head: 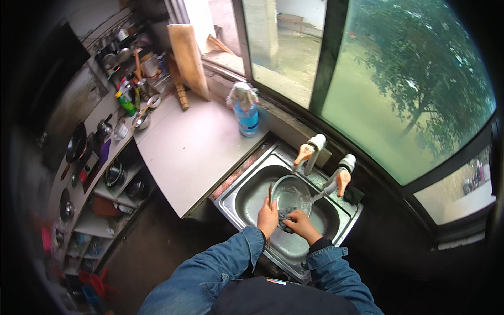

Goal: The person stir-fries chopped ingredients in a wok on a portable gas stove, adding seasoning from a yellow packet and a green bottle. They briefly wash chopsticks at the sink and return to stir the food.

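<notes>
Over a stainless steel sink (252, 185), my left hand (267, 219) is closed around thin wooden sticks, likely chopsticks (270, 193), held roughly upright. My right hand (301, 225) grips a dark grey scouring pad (286, 220) close beside the left hand. Just beyond both hands, a round bowl (292, 191) with a pale rim sits in the basin. Water seems to run from the right tap (332, 183) towards the bowl's right edge. The left tap (308, 153) has an orange handle as well. Part of the sticks is hidden by the left fingers.
Left of the sink, a white countertop (197, 145) holds a large blue water bottle (247, 118) covered with cloth. A wooden board (189, 61) leans by the window. Bowls, bottles and pans crowd the far-left counter, above open shelves (94, 226).
</notes>
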`<action>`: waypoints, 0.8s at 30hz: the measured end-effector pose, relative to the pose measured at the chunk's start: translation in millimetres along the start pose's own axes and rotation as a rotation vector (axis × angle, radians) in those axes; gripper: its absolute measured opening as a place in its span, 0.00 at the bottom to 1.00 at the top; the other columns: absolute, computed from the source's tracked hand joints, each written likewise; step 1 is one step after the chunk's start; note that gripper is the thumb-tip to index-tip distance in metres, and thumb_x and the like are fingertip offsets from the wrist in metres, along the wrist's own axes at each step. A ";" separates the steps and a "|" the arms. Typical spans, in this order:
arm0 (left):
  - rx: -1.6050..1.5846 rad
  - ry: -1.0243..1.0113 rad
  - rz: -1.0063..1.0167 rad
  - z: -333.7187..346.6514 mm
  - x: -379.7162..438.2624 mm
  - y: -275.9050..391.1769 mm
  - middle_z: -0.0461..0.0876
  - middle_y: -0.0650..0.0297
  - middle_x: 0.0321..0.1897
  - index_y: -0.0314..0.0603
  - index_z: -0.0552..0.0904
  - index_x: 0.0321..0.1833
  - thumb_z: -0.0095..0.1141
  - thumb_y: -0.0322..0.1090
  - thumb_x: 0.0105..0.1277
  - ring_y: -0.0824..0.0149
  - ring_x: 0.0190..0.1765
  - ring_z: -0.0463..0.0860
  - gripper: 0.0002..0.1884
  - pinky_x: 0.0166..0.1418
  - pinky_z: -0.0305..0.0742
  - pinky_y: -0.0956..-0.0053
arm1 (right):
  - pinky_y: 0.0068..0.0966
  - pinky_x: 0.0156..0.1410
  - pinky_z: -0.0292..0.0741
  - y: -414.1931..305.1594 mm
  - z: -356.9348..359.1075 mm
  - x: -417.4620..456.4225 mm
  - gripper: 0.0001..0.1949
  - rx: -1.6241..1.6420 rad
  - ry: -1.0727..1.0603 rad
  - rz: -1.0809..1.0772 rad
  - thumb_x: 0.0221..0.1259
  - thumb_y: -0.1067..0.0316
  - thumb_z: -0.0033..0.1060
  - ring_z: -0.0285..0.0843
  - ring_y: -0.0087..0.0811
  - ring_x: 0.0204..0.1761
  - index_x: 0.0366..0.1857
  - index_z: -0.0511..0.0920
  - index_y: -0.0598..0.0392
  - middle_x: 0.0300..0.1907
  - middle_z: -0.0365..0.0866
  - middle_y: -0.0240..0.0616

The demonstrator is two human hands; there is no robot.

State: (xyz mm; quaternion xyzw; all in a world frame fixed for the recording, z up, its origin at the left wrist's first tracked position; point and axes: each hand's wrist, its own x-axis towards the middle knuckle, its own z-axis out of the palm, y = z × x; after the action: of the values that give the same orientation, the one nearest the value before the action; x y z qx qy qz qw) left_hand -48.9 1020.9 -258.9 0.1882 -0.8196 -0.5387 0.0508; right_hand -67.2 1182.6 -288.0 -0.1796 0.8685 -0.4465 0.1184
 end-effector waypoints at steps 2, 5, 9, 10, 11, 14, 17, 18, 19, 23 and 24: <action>0.016 -0.045 -0.132 -4.2 -10.0 12.9 0.82 0.43 0.42 0.46 0.66 0.70 0.43 0.40 0.73 0.41 0.45 0.82 0.23 0.47 0.75 0.55 | 0.40 0.48 0.75 -25.9 -13.6 -1.5 0.20 -0.250 -0.084 0.237 0.49 0.48 0.64 0.80 0.49 0.43 0.25 0.85 0.59 0.30 0.82 0.53; -0.119 -0.040 0.056 10.1 -17.6 14.6 0.80 0.39 0.46 0.54 0.61 0.73 0.43 0.33 0.70 0.39 0.44 0.81 0.27 0.48 0.76 0.54 | 0.49 0.43 0.74 12.1 7.4 -5.7 0.22 -0.672 0.247 0.165 0.59 0.52 0.50 0.79 0.56 0.34 0.22 0.84 0.61 0.25 0.82 0.55; -0.100 -0.075 0.127 4.0 -22.6 18.6 0.73 0.44 0.61 0.55 0.56 0.75 0.44 0.23 0.64 0.43 0.59 0.76 0.35 0.61 0.72 0.60 | 0.35 0.33 0.74 49.6 20.3 -11.3 0.11 0.273 0.164 0.585 0.64 0.60 0.51 0.82 0.36 0.26 0.28 0.78 0.53 0.23 0.82 0.40; -0.099 -0.071 0.130 4.7 -21.8 17.4 0.72 0.44 0.62 0.55 0.56 0.75 0.44 0.22 0.63 0.43 0.60 0.75 0.36 0.62 0.72 0.60 | 0.33 0.34 0.75 55.6 22.2 -17.1 0.10 0.592 0.135 0.703 0.65 0.59 0.52 0.80 0.35 0.27 0.36 0.79 0.52 0.25 0.82 0.36; -0.099 -0.070 0.133 5.5 -21.5 15.2 0.72 0.45 0.62 0.55 0.56 0.75 0.44 0.22 0.62 0.44 0.61 0.74 0.36 0.62 0.71 0.60 | 0.32 0.36 0.76 61.4 25.8 -21.5 0.11 0.911 0.104 0.820 0.66 0.58 0.53 0.79 0.33 0.27 0.43 0.79 0.51 0.27 0.81 0.32; -0.155 -0.041 0.162 13.8 -31.7 10.2 0.73 0.43 0.60 0.55 0.56 0.75 0.43 0.21 0.61 0.42 0.59 0.75 0.37 0.60 0.72 0.58 | 0.31 0.35 0.78 26.1 23.5 -25.8 0.14 1.253 0.038 1.074 0.68 0.54 0.55 0.81 0.32 0.31 0.48 0.77 0.49 0.34 0.84 0.31; -0.226 -0.025 0.136 17.4 -35.6 7.2 0.73 0.42 0.60 0.52 0.58 0.74 0.43 0.21 0.60 0.41 0.58 0.75 0.36 0.60 0.71 0.58 | 0.25 0.32 0.78 21.0 19.9 -31.7 0.17 1.394 -0.075 1.107 0.70 0.51 0.52 0.83 0.31 0.35 0.51 0.76 0.51 0.45 0.83 0.30; -0.246 -0.060 0.078 15.4 -35.1 9.5 0.73 0.41 0.60 0.51 0.59 0.74 0.42 0.21 0.60 0.41 0.59 0.75 0.35 0.61 0.71 0.58 | 0.24 0.31 0.78 34.3 27.7 -30.4 0.17 1.424 -0.046 1.057 0.71 0.52 0.50 0.83 0.31 0.35 0.53 0.75 0.52 0.47 0.83 0.30; -0.265 -0.101 0.018 13.4 -33.2 12.1 0.73 0.41 0.60 0.51 0.60 0.74 0.42 0.21 0.60 0.41 0.59 0.75 0.35 0.61 0.71 0.58 | 0.23 0.31 0.78 48.3 30.6 -31.2 0.17 1.455 -0.011 1.009 0.72 0.52 0.49 0.83 0.31 0.35 0.54 0.75 0.52 0.49 0.82 0.30; -0.213 -0.128 0.002 -6.3 -3.4 27.0 0.77 0.42 0.58 0.34 0.69 0.66 0.43 0.22 0.61 0.50 0.63 0.75 0.27 0.67 0.67 0.65 | 0.15 0.23 0.58 -0.4 -31.6 -38.0 0.14 1.100 -0.048 0.627 0.65 0.61 0.48 0.68 0.21 0.22 0.48 0.78 0.54 0.33 0.82 0.33; -0.158 -0.271 -0.046 -30.0 5.0 52.7 0.79 0.41 0.54 0.35 0.70 0.65 0.45 0.24 0.60 0.48 0.61 0.77 0.26 0.64 0.69 0.63 | 0.18 0.28 0.62 4.7 -41.1 -24.6 0.14 0.936 0.010 0.612 0.61 0.63 0.52 0.71 0.24 0.26 0.48 0.78 0.55 0.34 0.82 0.37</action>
State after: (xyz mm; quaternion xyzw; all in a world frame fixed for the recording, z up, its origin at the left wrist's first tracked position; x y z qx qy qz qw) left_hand -58.3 1011.5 -199.6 0.1280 -0.7696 -0.6229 -0.0579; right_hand -60.9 1225.5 -267.2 0.1548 0.5908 -0.7305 0.3056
